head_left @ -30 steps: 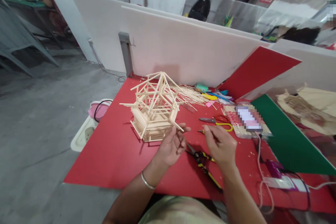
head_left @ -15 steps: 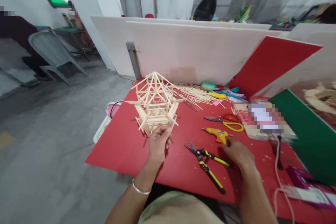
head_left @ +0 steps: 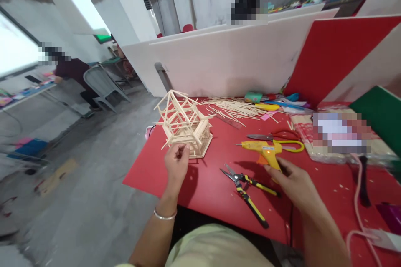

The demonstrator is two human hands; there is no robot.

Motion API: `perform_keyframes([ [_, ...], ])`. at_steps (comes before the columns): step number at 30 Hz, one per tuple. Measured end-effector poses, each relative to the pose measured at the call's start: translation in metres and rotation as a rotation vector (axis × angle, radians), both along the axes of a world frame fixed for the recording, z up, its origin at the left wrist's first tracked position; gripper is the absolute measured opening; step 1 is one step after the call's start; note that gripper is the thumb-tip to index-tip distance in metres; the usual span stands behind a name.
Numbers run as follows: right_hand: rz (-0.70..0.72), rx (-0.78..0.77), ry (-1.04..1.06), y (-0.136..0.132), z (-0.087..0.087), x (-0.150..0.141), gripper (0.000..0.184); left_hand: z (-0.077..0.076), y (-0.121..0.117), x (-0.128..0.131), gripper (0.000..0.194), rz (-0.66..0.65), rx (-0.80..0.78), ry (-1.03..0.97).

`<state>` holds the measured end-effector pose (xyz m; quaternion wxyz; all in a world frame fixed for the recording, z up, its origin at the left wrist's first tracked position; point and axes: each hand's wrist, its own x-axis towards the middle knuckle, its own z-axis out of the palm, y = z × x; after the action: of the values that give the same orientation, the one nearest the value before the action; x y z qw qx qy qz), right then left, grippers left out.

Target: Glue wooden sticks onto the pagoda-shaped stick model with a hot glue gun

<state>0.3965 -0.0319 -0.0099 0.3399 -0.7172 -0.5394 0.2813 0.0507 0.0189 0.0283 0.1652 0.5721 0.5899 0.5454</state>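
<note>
A pavilion-like model (head_left: 184, 123) built of thin wooden sticks stands on the red tabletop, its roof frame coming to a peak. My left hand (head_left: 177, 162) is closed at the model's front lower edge, the curled fingertips partly hidden. In my right hand (head_left: 293, 179) is a yellow hot glue gun (head_left: 261, 148), held by its handle above the table with the nozzle pointing left. Between my hands lie black-and-yellow snips (head_left: 246, 190), blades spread. Scissors (head_left: 286, 139) with a yellow handle loop lie just behind the glue gun.
Loose thin sticks (head_left: 234, 108) and a yellow cutter (head_left: 267, 107) lie at the back. A plastic-wrapped pack (head_left: 308, 146) with a blurred phone-like object on it is at right, near a pink cable (head_left: 357, 192). White boards (head_left: 225, 58) stand behind. A person (head_left: 73, 73) sits far left.
The glue gun has been lifted off the table by my right hand. The model has turned, and my left hand has shifted slightly left along it. The camera view has swung.
</note>
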Motion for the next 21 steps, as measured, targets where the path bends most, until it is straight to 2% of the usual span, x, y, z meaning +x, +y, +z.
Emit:
perform_keyframes([
  [2,0.103,0.11,0.114,-0.002,0.025,-0.017,0.045,0.004,0.004,0.0,0.019,0.023,0.053,0.067],
  [4,0.192,0.189,0.171,0.006,0.047,-0.038,0.035,0.006,0.009,0.0,0.019,0.031,0.074,0.122],
  [7,0.202,0.317,0.125,0.033,0.065,-0.071,0.023,0.003,0.018,-0.003,0.024,0.029,0.042,0.165],
  [9,0.194,0.416,0.037,0.051,0.066,-0.091,0.016,-0.001,0.022,-0.006,0.029,0.027,0.004,0.187],
  [12,0.233,0.527,-0.07,0.067,0.057,-0.114,0.011,-0.007,0.023,-0.01,0.036,0.024,-0.034,0.229],
  [16,0.259,0.606,-0.116,0.068,0.045,-0.124,0.012,-0.01,0.02,-0.012,0.04,0.007,-0.026,0.285],
  [21,0.249,0.694,-0.076,0.066,0.039,-0.126,0.011,-0.013,0.02,-0.011,0.041,0.012,-0.01,0.315],
])
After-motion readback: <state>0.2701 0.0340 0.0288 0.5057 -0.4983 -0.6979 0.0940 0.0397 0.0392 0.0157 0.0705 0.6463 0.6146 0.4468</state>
